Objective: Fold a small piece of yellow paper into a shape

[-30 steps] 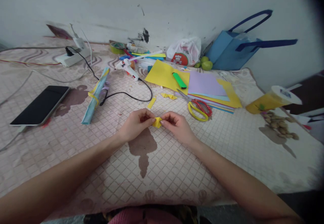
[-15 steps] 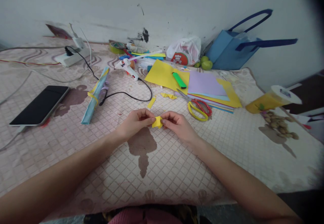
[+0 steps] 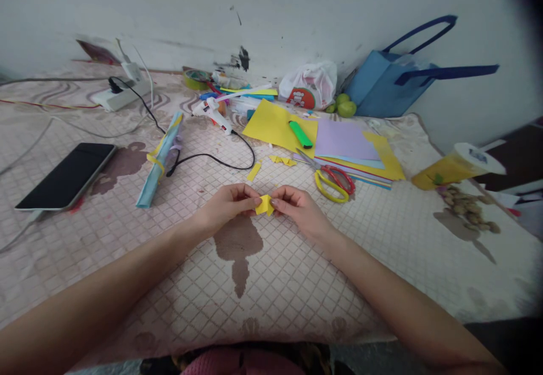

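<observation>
Between my two hands is a small folded piece of yellow paper (image 3: 264,205), with a crease down its middle. My left hand (image 3: 231,206) pinches its left edge between thumb and fingers. On the other edge, my right hand (image 3: 299,208) is closed in the same kind of pinch. Just beyond the hands lie a short yellow paper strip (image 3: 254,171) and a zigzag-cut yellow paper piece (image 3: 283,161). Scissors (image 3: 333,182) with red and yellow handles rest to the right, blades pointing away to the left.
A glue gun (image 3: 215,116) trails a black cord across the cloth. Coloured paper sheets (image 3: 348,140) carry a green cutter (image 3: 300,134). At left are a blue paper roll (image 3: 159,163), a phone (image 3: 68,176) and a power strip (image 3: 123,95). A yellow cup (image 3: 449,168) stands right.
The folded yellow paper has turned slightly between my fingers, so its crease and right-hand face show more. Both hands stay almost in the same place.
</observation>
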`<control>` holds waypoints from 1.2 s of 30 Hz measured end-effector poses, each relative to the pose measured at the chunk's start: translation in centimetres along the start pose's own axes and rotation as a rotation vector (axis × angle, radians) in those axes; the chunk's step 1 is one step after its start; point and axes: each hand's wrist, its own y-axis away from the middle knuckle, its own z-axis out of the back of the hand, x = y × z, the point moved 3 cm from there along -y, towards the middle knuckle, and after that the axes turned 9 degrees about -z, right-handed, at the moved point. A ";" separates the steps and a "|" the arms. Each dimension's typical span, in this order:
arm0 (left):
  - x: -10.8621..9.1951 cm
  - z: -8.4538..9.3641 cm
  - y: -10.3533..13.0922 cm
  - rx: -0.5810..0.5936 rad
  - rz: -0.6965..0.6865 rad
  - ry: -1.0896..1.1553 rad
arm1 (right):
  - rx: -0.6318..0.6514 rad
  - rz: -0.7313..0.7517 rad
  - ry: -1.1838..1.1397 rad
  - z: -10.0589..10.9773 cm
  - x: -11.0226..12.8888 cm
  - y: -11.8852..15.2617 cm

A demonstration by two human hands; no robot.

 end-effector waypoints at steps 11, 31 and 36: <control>0.4 0.3 -0.2 -0.014 -0.063 -0.036 | 0.002 0.045 0.044 -0.2 0.3 0.4; 0.8 0.4 -0.4 0.030 -0.170 -0.112 | -0.032 0.108 0.124 0.0 0.1 0.2; 0.9 0.5 -0.2 -0.026 -0.214 -0.122 | -0.002 0.061 0.068 -0.2 0.1 0.3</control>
